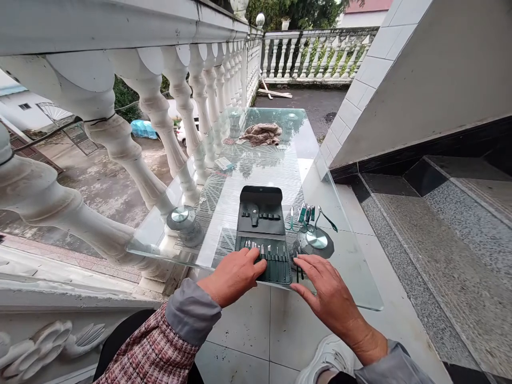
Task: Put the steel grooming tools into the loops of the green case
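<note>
Outdoor terrace (244,325): balustrade (158,114), stone steps (452,234)

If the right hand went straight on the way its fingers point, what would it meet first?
Probably the open dark case, at its right edge; whether the fingers already touch it is unclear.

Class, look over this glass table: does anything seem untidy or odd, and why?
Yes: the cloth lies crumpled towards the far end of the table, which looks messy beside the orderly row of tools in the case.

Dark case (268,226) lies unfolded, slim tools (277,268) in its near half
</note>
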Available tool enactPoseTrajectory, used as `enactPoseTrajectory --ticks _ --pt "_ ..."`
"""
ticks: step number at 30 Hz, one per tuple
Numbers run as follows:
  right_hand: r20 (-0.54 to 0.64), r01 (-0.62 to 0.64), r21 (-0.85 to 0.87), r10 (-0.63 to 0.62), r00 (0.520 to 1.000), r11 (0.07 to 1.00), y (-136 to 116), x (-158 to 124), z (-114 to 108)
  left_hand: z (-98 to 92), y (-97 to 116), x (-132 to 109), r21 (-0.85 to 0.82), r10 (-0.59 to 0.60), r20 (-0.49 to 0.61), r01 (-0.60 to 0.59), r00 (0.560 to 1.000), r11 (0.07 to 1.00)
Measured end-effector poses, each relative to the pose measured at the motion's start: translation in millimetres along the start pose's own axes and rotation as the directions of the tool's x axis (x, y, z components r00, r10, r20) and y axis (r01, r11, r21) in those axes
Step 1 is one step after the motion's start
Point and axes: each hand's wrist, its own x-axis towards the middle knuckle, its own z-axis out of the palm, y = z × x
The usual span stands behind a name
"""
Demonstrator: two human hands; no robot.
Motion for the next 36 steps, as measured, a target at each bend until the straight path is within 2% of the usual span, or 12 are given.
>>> enactPoseTrajectory --ticks 3,10,14,16,18,21,24,29,36 --pt "0.048 -0.014 0.050 0.011 0.999 0.999 -0.5 -3.3 -0.9 -1.2 -0.8 -1.5 0.000 0.000 0.009 0.000 1.000 1.000" --pt "0.047 -0.138 0.153 0.132 0.990 0.979 7.4 1.5 3.7 -3.9 1.0 -2.8 -0.009 -0.009 0.020 0.009 1.000 1.000" --pt "-0.028 -0.160 0.136 0.165 0.986 0.978 4.5 8.8 4.6 -6.0 2.5 -2.8 0.002 -0.004 0.038 0.004 0.999 1.000" --pt "-0.107 -0.112 0.095 0.122 0.987 0.989 -3.7 10.0 4.4 -6.9 3.4 -2.9 0.017 0.001 0.045 -0.001 0.999 1.000" --pt "-0.152 -0.019 0.052 0.026 0.988 0.998 -15.3 9.2 5.1 -7.0 4.2 -3.2 0.035 0.007 0.046 -0.008 0.999 0.999" --pt "-0.122 0.136 -0.029 -0.138 0.983 0.990 -32.3 5.0 9.0 -4.6 5.3 -4.0 0.059 0.022 0.020 -0.023 1.000 0.998" --pt "-0.098 0.218 -0.135 -0.232 0.968 0.967 -41.3 0.3 14.9 -0.2 6.0 -4.8 0.080 0.031 -0.014 -0.030 0.999 0.996" --pt "-0.111 0.286 -0.186 -0.309 0.944 0.940 -41.4 -6.0 17.4 3.5 6.3 -6.5 0.101 0.037 -0.038 -0.033 0.999 0.994" --pt "-0.169 0.296 -0.068 -0.303 0.938 0.953 -35.6 -10.6 19.5 2.0 5.4 -6.0 0.082 0.044 -0.040 -0.041 0.998 0.996"
